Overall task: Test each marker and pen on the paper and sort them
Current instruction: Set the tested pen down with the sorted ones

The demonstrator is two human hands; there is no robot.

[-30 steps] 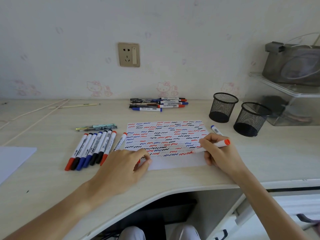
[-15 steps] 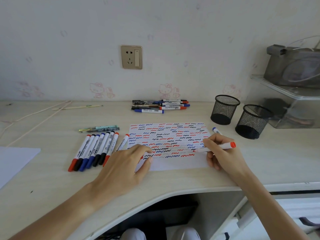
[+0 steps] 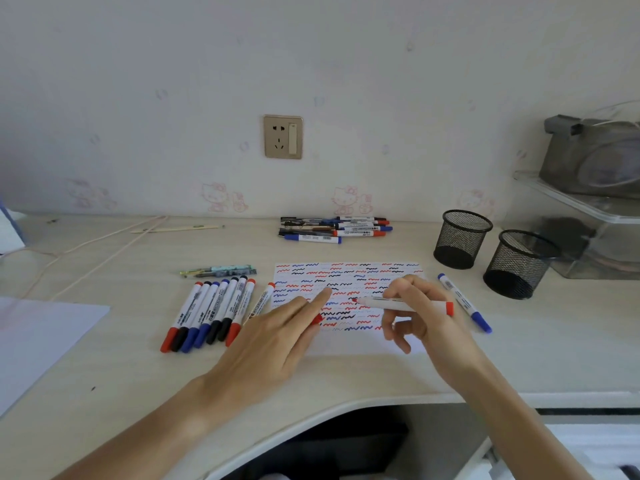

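Head view: held red marker (image 3: 403,304) pinched in right hand (image 3: 424,315), tip lifted just above paper (image 3: 349,296). Pinned red cap (image 3: 317,319) under left hand (image 3: 273,337), fingers loose. Best to recap squarely, then lay beside the tested row (image 3: 211,313).

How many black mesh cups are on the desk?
2. One black mesh cup stands near the wall, right of the scribbled paper. The other mesh cup stands just right of it, nearer the person, beside the clear shelf. None seem hidden.
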